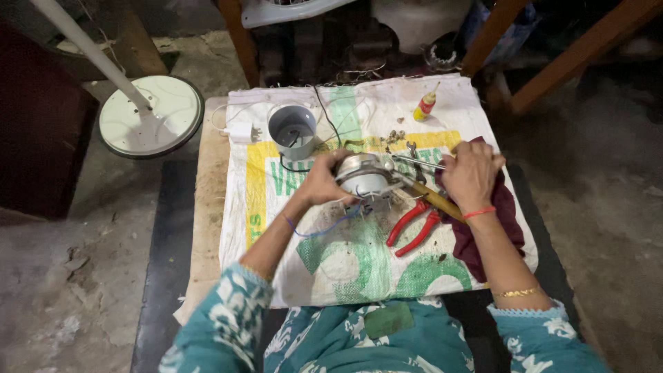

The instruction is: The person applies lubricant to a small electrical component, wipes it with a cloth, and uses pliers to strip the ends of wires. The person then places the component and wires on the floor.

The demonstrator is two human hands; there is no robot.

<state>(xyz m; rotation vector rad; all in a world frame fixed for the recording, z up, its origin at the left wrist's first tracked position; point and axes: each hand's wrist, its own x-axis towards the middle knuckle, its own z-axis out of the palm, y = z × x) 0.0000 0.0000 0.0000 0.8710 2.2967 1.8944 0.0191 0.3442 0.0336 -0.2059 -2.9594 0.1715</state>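
Observation:
My left hand [322, 181] grips a round metal motor housing [366, 175] just above the printed white sack [331, 262] that covers the low table. Thin blue and white wires [324, 228] trail from under the motor. My right hand [472, 174] rests on a dark red cloth [507, 207] and touches a thin metal rod [418, 162] that points toward the motor. A wooden-handled tool [435, 199] lies under that hand. Red-handled pliers [413, 228] lie on the sack just in front of the motor.
A grey plastic cup-shaped cover [292, 131] with a black wire stands behind the motor, a white plug [242, 132] to its left. Small screws [395, 137] and a red-and-yellow bottle [425, 105] lie at the back. A white fan base [150, 116] stands on the floor at left.

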